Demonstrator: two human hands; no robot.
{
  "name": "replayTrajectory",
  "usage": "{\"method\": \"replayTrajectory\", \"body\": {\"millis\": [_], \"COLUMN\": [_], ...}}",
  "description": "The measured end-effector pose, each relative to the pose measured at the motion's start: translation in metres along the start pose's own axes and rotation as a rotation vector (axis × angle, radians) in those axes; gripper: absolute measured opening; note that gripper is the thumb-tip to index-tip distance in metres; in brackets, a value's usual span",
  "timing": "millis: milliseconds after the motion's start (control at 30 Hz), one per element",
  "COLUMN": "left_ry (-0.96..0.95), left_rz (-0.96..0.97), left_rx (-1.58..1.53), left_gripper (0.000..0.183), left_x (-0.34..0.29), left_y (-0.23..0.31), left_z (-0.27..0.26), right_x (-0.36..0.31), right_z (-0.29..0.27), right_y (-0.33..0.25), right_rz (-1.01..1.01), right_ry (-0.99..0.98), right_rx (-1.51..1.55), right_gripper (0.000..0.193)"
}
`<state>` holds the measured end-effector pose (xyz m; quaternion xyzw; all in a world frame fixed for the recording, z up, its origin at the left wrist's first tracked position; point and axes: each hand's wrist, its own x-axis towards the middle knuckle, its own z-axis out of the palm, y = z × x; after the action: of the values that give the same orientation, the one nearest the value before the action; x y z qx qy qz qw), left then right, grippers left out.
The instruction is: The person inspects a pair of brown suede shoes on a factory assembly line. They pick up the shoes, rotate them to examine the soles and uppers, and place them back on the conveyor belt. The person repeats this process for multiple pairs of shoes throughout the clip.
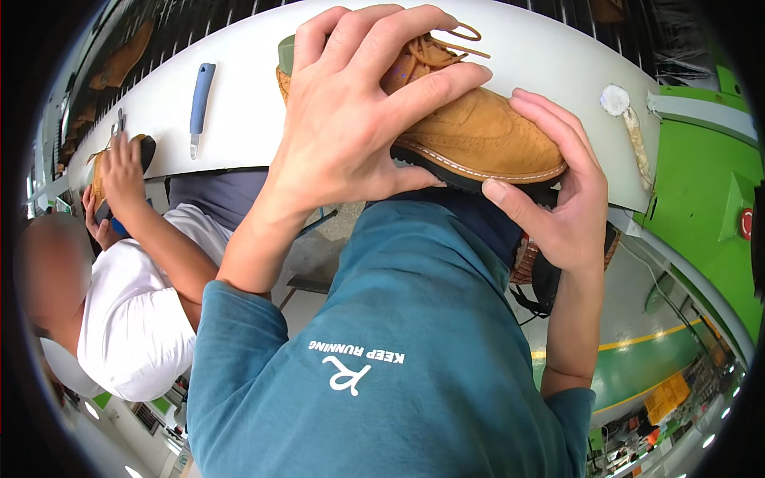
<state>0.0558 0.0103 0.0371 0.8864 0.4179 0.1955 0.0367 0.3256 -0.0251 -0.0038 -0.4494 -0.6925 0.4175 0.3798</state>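
Note:
A tan lace-up shoe [478, 131] with a dark sole and pale stitching along its welt is held at the near edge of the white worktable, its toe toward the right. My left hand [351, 111] spreads over the upper beside the brown laces [438, 54], with its thumb low by the sole. Around the toe curls my right hand [570, 191], fingers on top and thumb against the sole edge. Most of the heel end is hidden behind my left hand.
A blue-handled knife [202, 107] lies on the white worktable [247, 95] to the left. At the right lies a white-headed brush-like tool [625, 119], beside a green machine panel [701, 167]. On the far left a person in white [143, 327] handles another tan shoe [99, 177]. A dark roller conveyor [558, 16] runs behind.

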Motion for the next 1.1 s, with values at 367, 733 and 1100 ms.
{"method": "replayTrajectory", "body": {"millis": [367, 733, 1100], "left_ry": [-0.024, 0.01, 0.79], "left_rz": [-0.028, 0.217, -0.089], "left_rx": [0.013, -0.277, -1.813], "left_gripper": [0.1, 0.066, 0.095], "left_x": [0.002, 0.043, 0.018], "left_y": [0.008, 0.001, -0.021], "left_z": [0.0, 0.011, 0.033], "right_x": [-0.005, -0.022, 0.019], "right_z": [0.004, 0.003, 0.012], "right_y": [0.008, 0.029, 0.02], "right_rz": [0.159, 0.072, 0.121], "right_ry": [0.066, 0.114, 0.355], "right_rx": [0.237, 0.642, 0.962], "right_gripper": [0.081, 0.119, 0.061]}}
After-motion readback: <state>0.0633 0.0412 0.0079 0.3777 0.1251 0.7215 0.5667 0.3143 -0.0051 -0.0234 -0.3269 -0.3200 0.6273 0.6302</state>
